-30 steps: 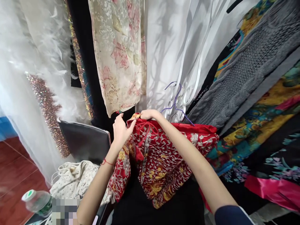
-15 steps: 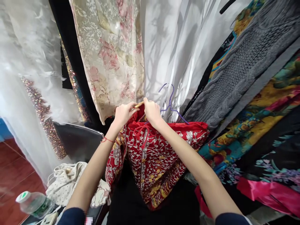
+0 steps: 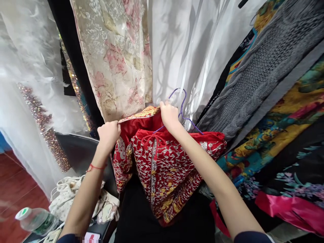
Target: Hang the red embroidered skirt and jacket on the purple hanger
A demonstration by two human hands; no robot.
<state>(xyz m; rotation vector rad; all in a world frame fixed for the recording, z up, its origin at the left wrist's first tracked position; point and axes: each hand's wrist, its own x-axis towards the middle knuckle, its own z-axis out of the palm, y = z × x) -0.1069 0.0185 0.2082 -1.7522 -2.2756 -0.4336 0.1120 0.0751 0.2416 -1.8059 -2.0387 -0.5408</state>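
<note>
Red garment of embroidered fabric with silver and gold patterning (image 3: 162, 175) lies over the person's lap, on black clothing (image 3: 138, 212); its lower part tapers to a point toward the wearer. Left hand (image 3: 109, 135): fingers curled, pinching the left end of a gold-embroidered band (image 3: 139, 115) on the garment. Right hand (image 3: 170, 115): fingers bent, gripping the band's other end, thumb side up. Band stretches between the two, slanting up to the right; shiny red lining (image 3: 141, 126) shows beneath it.

Thin purple wire hanger (image 3: 181, 106) just beside the right hand, hook upward, arms sloping down to the garment's red upper edge. Red cord tied in a bow (image 3: 155, 140) at that edge. Thin red string bracelet (image 3: 96, 167) on the left wrist.

Around: cream floral fabric panel (image 3: 116, 67) hanging ahead; grey cable-knit garment (image 3: 263, 67) at right; clear plastic bottle with white-and-green cap (image 3: 37, 221), lower left, near crumpled white dotted cloth (image 3: 62, 200).
</note>
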